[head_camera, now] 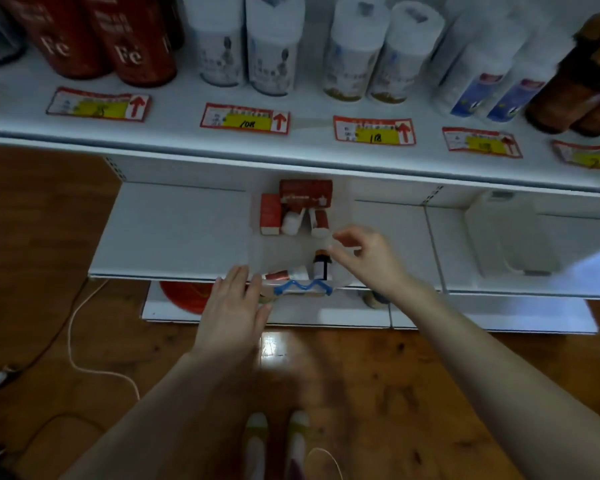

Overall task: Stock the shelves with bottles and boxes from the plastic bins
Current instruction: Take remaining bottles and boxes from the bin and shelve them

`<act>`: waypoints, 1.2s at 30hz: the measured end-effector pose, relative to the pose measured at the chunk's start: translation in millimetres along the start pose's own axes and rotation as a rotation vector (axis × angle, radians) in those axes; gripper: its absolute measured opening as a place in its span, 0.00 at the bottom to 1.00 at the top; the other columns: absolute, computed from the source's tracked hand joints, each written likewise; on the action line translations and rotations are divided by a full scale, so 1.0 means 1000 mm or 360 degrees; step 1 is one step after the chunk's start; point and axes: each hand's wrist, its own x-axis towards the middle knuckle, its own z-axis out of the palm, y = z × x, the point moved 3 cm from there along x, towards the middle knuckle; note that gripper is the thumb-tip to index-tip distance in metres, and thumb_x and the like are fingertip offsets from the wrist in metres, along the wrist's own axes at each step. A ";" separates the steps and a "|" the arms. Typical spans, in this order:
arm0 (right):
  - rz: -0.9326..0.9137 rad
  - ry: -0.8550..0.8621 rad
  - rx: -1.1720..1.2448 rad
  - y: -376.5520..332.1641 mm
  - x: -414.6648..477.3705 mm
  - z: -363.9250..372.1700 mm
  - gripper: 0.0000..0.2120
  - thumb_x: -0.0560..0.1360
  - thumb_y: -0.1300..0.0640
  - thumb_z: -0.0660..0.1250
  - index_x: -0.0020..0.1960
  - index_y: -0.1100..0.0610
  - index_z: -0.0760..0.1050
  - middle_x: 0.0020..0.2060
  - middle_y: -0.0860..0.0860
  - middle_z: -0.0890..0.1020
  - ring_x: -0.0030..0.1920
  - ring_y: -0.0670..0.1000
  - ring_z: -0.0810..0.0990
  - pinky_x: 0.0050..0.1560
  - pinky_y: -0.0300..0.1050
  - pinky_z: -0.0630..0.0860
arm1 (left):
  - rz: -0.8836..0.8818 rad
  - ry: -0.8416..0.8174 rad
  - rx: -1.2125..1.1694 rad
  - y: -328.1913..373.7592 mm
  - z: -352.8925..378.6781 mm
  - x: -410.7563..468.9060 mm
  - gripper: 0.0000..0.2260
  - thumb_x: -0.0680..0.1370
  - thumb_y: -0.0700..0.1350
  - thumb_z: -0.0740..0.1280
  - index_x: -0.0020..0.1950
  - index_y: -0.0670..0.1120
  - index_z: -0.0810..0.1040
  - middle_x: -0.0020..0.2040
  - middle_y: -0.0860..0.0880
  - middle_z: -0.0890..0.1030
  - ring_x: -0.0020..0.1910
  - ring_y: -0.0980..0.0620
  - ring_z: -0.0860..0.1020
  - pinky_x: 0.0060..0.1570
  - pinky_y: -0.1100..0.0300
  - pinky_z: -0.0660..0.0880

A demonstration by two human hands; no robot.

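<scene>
Picking step: left hand [234, 299], fingers straight, steadies the bin [278, 251] on the lower shelf [174, 230] at its 7 o'clock corner. Right hand [364, 254] at 3 o'clock, fingers half-curled, grip unclear, hovers by a small bottle [321, 266]; next, probably pinch its cap and lift

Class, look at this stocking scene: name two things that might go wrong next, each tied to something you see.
1. The clear bin seems to overhang the front edge of the lower shelf, with only the left hand against it; it might slide or tip off.
2. The right hand hovers close to the small upright bottle; a nudge might topple it inside the bin.
</scene>
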 end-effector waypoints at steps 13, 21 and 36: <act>0.0234 -0.0929 -0.0632 0.108 0.120 0.153 0.28 0.72 0.47 0.68 0.68 0.50 0.64 0.65 0.51 0.71 0.61 0.53 0.71 0.62 0.48 0.69 | -0.0030 0.0004 0.0056 -0.044 0.094 0.052 0.27 0.78 0.55 0.50 0.66 0.38 0.72 0.68 0.39 0.71 0.67 0.42 0.69 0.61 0.46 0.59; 0.0178 -0.1118 -0.1039 0.134 0.146 0.172 0.34 0.68 0.48 0.73 0.69 0.51 0.63 0.63 0.51 0.72 0.59 0.53 0.73 0.57 0.47 0.71 | -0.0137 0.0175 -0.0031 -0.040 0.094 0.055 0.25 0.78 0.54 0.52 0.61 0.39 0.77 0.63 0.41 0.76 0.63 0.43 0.74 0.60 0.47 0.61; -0.0078 -0.0999 -0.0661 0.121 0.146 0.155 0.23 0.66 0.48 0.73 0.57 0.51 0.69 0.53 0.51 0.75 0.50 0.50 0.74 0.48 0.44 0.72 | -0.0135 0.0254 -0.0152 -0.038 0.092 0.055 0.23 0.76 0.53 0.56 0.60 0.37 0.76 0.63 0.38 0.76 0.62 0.39 0.74 0.60 0.44 0.61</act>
